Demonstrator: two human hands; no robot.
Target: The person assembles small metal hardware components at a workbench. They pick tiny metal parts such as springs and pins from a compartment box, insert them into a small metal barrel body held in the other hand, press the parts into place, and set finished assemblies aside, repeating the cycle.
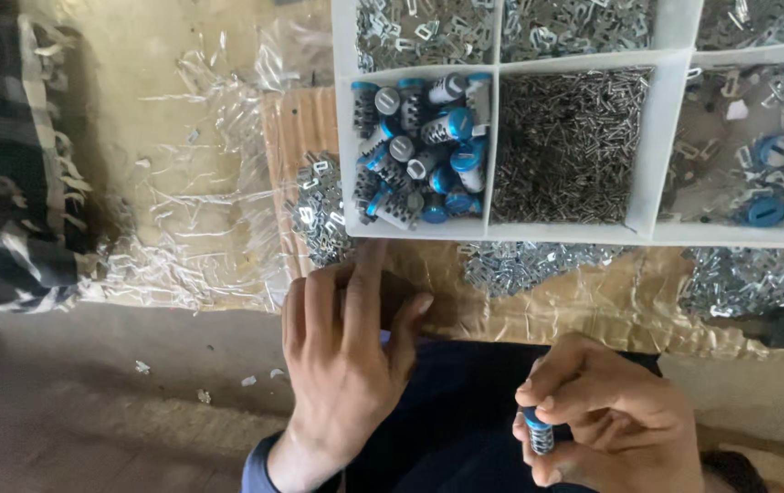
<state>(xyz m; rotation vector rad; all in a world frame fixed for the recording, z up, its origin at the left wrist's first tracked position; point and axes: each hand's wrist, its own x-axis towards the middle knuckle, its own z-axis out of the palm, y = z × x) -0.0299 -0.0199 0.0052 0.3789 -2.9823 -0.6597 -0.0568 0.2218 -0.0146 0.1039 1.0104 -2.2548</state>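
My right hand (606, 411) is closed around a small cylindrical part with a blue cap and a ribbed grey body (539, 434), held low at the bottom right. My left hand (346, 347) reaches forward with its fingers apart, the index fingertip close to the front wall of a white divided tray (492, 233) and beside a loose heap of small metal clips (319, 215). It holds nothing that I can see. One tray compartment holds several blue-capped cylinders (424, 146). The compartment to its right is full of thin metal pins (570, 146).
Other tray compartments hold metal clips (428, 27) and a few blue caps (764, 210). More clips lie spilled on the brown cardboard (593, 301) in front of the tray. Crumpled clear plastic film (200, 183) and a black-and-white checked cloth (8, 164) lie to the left.
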